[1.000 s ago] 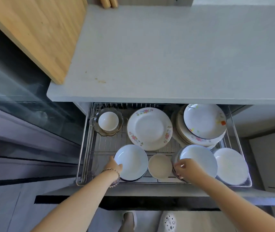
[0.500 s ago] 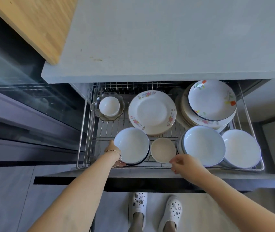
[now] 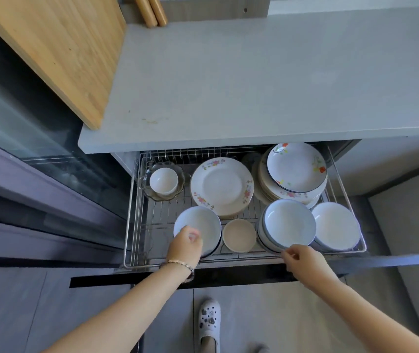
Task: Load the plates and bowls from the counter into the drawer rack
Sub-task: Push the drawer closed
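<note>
The wire drawer rack (image 3: pixel 137 215) is pulled out under the grey counter (image 3: pixel 254 85) and holds several dishes. My left hand (image 3: pixel 186 244) curls over the near-left rim of a white bowl stack (image 3: pixel 203 222) at the front left. My right hand (image 3: pixel 299 257) hovers with loosely curled fingers at the near rim of a blue-edged bowl stack (image 3: pixel 290 221) and holds nothing. Between those stacks sits a beige bowl (image 3: pixel 239 234). Farther back are a floral plate (image 3: pixel 222 186) and a plate pile topped by a flowered deep plate (image 3: pixel 296 166).
A white bowl (image 3: pixel 336 225) fills the front right corner. A small white cup (image 3: pixel 164 180) stands in a glass dish at the back left. A wooden cutting board (image 3: pixel 58 47) overhangs the counter's left end. The drawer front (image 3: pixel 381 259) juts out; my shoe (image 3: pixel 209 319) is below.
My left hand slid from the bowl's left side onto its near rim. My right hand let go of the blue-edged stack and drew back to its front rim.
</note>
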{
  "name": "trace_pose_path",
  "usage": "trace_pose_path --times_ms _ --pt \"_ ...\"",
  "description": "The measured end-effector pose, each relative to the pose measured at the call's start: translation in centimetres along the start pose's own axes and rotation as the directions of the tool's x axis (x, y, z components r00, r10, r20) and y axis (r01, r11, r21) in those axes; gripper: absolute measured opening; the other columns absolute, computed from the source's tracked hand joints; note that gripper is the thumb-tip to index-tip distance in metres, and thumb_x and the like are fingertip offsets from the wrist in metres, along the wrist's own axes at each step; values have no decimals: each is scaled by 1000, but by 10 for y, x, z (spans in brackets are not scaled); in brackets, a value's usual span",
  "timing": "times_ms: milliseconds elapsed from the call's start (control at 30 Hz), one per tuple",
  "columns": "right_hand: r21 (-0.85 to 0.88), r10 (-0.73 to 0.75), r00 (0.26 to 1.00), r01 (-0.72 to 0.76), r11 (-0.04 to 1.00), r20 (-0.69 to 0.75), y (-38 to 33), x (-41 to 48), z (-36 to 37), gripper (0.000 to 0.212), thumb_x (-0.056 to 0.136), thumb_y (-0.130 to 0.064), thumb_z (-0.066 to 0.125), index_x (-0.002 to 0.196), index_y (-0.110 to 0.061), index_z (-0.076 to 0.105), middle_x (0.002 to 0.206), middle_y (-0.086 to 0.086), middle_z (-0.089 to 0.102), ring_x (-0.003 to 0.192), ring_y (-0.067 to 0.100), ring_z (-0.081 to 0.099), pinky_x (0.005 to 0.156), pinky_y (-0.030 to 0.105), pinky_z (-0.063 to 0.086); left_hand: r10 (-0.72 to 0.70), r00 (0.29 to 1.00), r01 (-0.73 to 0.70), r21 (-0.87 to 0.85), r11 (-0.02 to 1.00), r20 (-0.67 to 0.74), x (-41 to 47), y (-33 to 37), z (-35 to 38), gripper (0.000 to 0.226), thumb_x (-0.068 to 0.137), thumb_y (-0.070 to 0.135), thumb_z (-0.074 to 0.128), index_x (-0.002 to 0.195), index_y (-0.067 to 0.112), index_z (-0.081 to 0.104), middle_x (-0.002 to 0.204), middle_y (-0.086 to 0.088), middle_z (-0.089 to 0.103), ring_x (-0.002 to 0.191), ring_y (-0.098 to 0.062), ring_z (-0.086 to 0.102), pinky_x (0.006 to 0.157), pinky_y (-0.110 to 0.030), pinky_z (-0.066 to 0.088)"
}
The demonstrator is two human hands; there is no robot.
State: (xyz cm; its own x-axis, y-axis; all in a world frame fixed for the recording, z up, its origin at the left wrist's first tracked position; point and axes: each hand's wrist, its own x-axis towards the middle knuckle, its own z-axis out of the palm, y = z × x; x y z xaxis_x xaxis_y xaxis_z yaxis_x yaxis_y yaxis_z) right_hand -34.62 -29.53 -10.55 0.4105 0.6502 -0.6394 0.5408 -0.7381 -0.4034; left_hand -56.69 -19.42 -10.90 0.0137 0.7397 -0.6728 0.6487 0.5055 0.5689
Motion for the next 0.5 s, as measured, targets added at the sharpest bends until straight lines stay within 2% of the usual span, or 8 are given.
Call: trace_pose_path --times_ms 67,100,167,267,367,433,467,500 --pt "32 111 994 -111 993 21 22 -7 -9 36 92 -24 47 67 -2 60 60 8 63 58 23 56 60 27 42 -144 970 183 -202 962 195 -37 9 16 10 94 11 42 95 10 51 70 -9 60 53 -18 55 40 -17 41" --pt "75 181 981 -186 980 63 34 -10 -12 39 93 -26 46 65 -2 59 54 7 59 51 21 53 56 25 41 -205 931 276 -217 936 301 -53 9 26 11 95 13 42 91 8 51 66 -8 58 50 -16 55 40 -18 41" --pt "197 311 936 -339 920 163 57 -20 -18 38 95 -29 46 67 -5 56 52 6 56 43 19 48 48 21 37 -311 853 439 -254 862 419 -79 3 50 18 96 22 43 92 6 51 70 -10 58 56 -17 58 48 -24 45" --pt "366 367 902 -429 826 228 85 -32 -24 30 96 -34 46 91 -5 55 72 9 61 59 20 56 52 24 42 -438 785 613 -443 654 439 -95 -8 83 40 94 32 49 123 6 43 98 -19 57 73 -28 59 63 -36 51" --pt "545 356 912 -408 732 205 99 -29 -32 36 94 -34 50 110 -1 54 85 12 62 78 25 61 62 30 48 -470 827 539 -671 509 307 -87 -11 107 51 94 29 51 136 4 37 135 -22 45 90 -36 61 82 -43 52" --pt "628 337 920 -384 677 199 97 -24 -37 43 93 -32 53 118 3 53 97 15 62 88 26 61 73 33 52 -494 841 438 -815 379 221 -79 -7 115 48 97 25 47 138 2 36 136 -22 46 93 -36 63 87 -44 50" --pt "666 331 921 -379 642 205 95 -21 -38 46 93 -31 54 123 4 49 102 17 62 93 27 62 79 35 52 -507 839 375 -886 272 199 -75 -5 117 47 98 22 43 139 -1 35 134 -23 48 93 -36 62 89 -44 48" --pt "695 331 918 -384 608 217 94 -16 -38 49 93 -28 55 128 4 44 107 21 61 98 30 63 85 36 52 -510 840 311 -934 174 185 -68 -8 118 47 100 18 39 141 -3 31 136 -24 45 104 -37 59 94 -45 45"
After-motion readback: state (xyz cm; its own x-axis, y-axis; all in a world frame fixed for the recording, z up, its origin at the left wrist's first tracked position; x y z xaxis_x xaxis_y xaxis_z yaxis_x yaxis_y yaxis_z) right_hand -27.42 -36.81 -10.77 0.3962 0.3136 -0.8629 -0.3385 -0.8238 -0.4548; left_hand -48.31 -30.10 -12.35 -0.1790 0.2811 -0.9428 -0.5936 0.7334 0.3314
